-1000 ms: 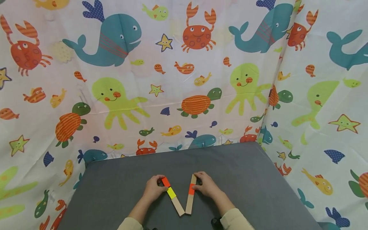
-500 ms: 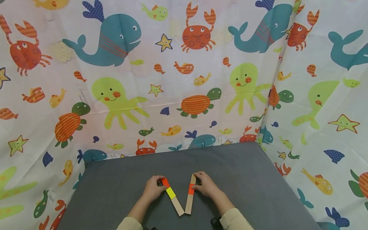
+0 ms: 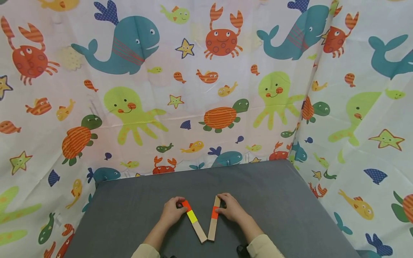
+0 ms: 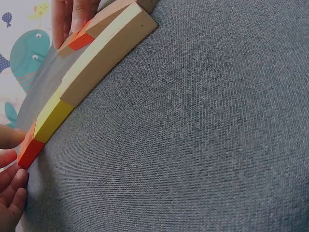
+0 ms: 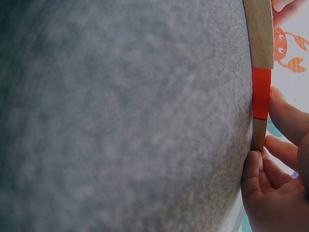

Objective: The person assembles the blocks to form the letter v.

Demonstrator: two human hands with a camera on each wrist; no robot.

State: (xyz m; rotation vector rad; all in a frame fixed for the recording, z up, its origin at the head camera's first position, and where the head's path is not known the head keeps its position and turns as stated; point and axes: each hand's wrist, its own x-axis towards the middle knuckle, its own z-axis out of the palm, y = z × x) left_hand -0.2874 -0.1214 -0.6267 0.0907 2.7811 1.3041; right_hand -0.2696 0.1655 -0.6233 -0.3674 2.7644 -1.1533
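Observation:
Two rows of wooden blocks form a V on the grey tabletop, their near ends close together. In the left row, an orange block (image 3: 186, 204), a yellow block (image 3: 191, 216) and a long plain block (image 3: 199, 232) lie end to end. My left hand (image 3: 171, 211) pinches the orange block at the far end between thumb and fingers. The right row has a short plain block (image 3: 217, 201), an orange-red block (image 5: 261, 92) and a long plain block (image 3: 212, 230). My right hand (image 3: 233, 208) holds that row's far end, fingers at the short plain block, thumb against the orange-red one.
The grey cloth-covered table (image 3: 274, 200) stretches beyond and to both sides of the hands. Behind it and on its right hangs a white curtain (image 3: 190, 93) printed with sea animals. Pale sleeves (image 3: 262, 245) cover both forearms.
Almost nothing differs. Both rows and both hands stay in place, apart from a very slight early shift of the left row toward the near side.

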